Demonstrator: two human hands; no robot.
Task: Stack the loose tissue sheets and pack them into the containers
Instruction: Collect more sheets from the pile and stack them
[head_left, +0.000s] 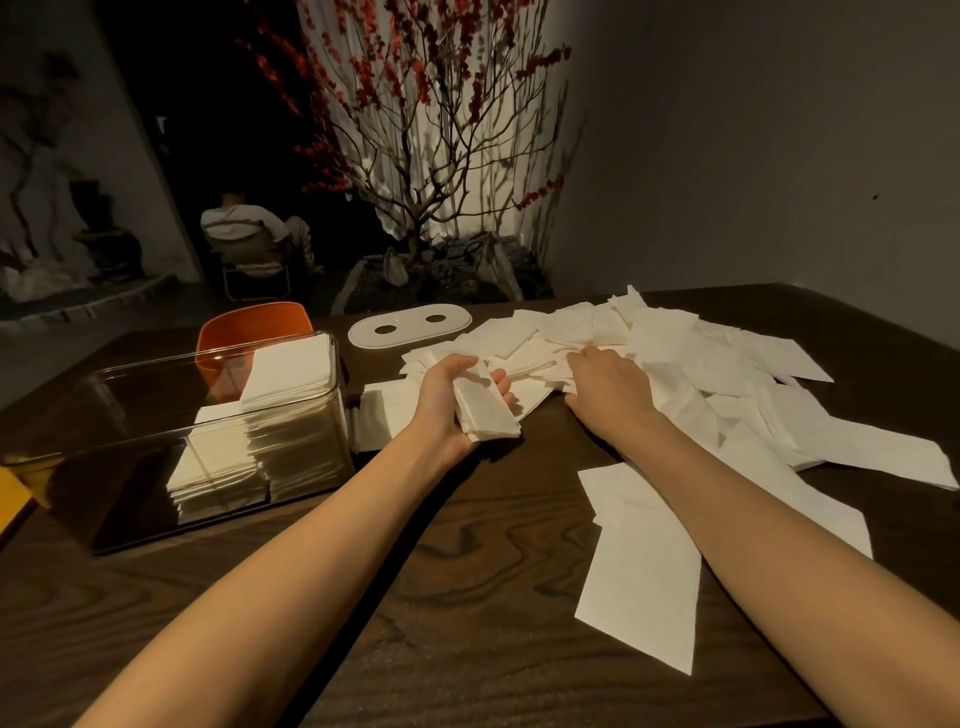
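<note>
Table (467, 597): dark wood-grain top, spanning the whole near view; a bare stretch runs between the two forearms and toward the near edge.

Heap of loose tissue sheets (675, 353): white, spread across the far right half of the table, some sheets trailing toward the right edge; one larger sheet (644, 577) lies apart, nearer the viewer, partly under the right forearm.

Clear container (208, 441): rectangular, open-topped, at the left of the table; stacked tissue (270, 447) fills its right end, the left part shows dark table through the wall.

Orange bowl (249, 327): behind the container.

White lid (410, 327): oval, two dark holes, flat on the table at the far edge, just left of the heap.

Left hand (457, 400): palm up, fingers curled round a small folded stack of tissue (485, 410), clamped between thumb and fingers, just beside the container's right wall.

Right hand (608, 389): palm down on the heap's near-left margin, fingers bent into the sheets; whether they pinch one cannot be told.
</note>
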